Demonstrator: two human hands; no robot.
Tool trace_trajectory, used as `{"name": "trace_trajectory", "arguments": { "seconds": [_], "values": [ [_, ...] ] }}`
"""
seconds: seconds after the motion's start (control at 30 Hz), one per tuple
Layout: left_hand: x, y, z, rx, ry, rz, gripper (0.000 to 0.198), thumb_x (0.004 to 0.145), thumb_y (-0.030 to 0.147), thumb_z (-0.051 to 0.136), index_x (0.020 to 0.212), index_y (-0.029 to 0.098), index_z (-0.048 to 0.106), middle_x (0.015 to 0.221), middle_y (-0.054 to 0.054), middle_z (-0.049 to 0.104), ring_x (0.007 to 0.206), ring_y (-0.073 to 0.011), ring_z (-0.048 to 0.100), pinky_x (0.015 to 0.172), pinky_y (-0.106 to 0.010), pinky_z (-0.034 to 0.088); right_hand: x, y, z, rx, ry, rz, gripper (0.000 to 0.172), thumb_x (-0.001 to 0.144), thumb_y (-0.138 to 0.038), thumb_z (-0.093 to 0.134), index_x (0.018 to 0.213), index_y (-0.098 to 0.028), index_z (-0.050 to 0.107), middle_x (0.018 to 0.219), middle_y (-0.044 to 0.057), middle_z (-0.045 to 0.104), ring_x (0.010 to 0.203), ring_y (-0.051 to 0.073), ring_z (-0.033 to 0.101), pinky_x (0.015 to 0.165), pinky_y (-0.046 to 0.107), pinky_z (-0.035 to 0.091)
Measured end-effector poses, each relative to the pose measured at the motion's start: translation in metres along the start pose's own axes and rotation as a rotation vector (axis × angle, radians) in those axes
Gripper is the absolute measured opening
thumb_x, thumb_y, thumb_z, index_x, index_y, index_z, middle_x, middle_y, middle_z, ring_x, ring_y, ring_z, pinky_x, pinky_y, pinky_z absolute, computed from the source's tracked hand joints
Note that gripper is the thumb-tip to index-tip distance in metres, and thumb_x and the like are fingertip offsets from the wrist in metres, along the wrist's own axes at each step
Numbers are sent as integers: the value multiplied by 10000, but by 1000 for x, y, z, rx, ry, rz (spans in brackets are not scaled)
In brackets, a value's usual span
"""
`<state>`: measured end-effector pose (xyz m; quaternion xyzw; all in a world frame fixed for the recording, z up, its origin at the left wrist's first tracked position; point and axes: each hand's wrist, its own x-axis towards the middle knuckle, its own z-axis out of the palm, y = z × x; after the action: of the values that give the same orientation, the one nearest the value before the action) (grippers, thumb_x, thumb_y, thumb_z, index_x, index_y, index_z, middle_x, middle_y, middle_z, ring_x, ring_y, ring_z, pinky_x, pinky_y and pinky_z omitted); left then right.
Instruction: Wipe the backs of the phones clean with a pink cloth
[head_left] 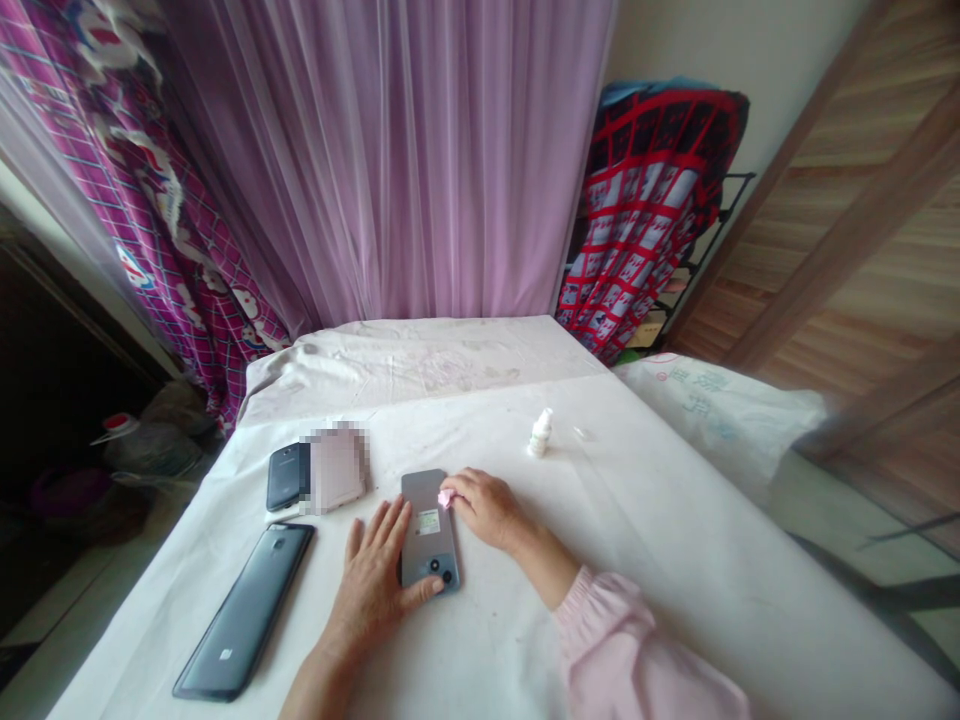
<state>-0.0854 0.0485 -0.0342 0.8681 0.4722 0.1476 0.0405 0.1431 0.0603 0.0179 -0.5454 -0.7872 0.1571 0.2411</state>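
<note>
A grey-blue smartphone (428, 548) lies back side up on the white-covered table, its camera end toward me and a small label on its back. My left hand (373, 578) rests along its left side, fingers spread, the thumb touching near the camera lenses. In my right hand (486, 508) a small crumpled pink cloth (446, 497) is pinched between the fingers, pressed at the phone's upper right edge. To the left lies a larger dark phone (247, 610), back up.
A dark phone (285, 478) lies beside a pixelated pinkish item (339, 468) at the left. A small white bottle (539, 434) stands upright behind my right hand, near a small clear cap-like piece (582, 433). The white tablecloth (675, 560) hangs over the table's edges.
</note>
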Motion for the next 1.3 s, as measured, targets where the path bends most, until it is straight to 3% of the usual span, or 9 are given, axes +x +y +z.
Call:
{"name": "trace_trajectory", "arguments": {
  "seconds": [0.4,1.1,1.3],
  "values": [
    [1,0,0,13,28,0,929,731,733,546,1461,203,323,1467,-165,399,1352,-378,344,1080,-607,220,30,6,5,-81,41,104,212,917,-166,470,1012,-221,651,1020,32,660,950,152,583,827,230,402],
    [1,1,0,-17,42,-3,929,726,719,568,1466,217,313,1467,-167,399,1360,-369,335,1090,-591,205,-26,-21,-5,-147,-108,-38,178,899,-169,494,952,-234,651,968,18,641,930,154,566,812,240,393],
    [1,2,-1,-14,21,-4,943,724,731,556,1464,200,311,1466,-164,401,1353,-378,344,1069,-618,237,-22,-26,-7,-182,-126,-30,161,891,-182,499,920,-230,650,967,24,632,938,158,561,819,244,395]
  ]
}}
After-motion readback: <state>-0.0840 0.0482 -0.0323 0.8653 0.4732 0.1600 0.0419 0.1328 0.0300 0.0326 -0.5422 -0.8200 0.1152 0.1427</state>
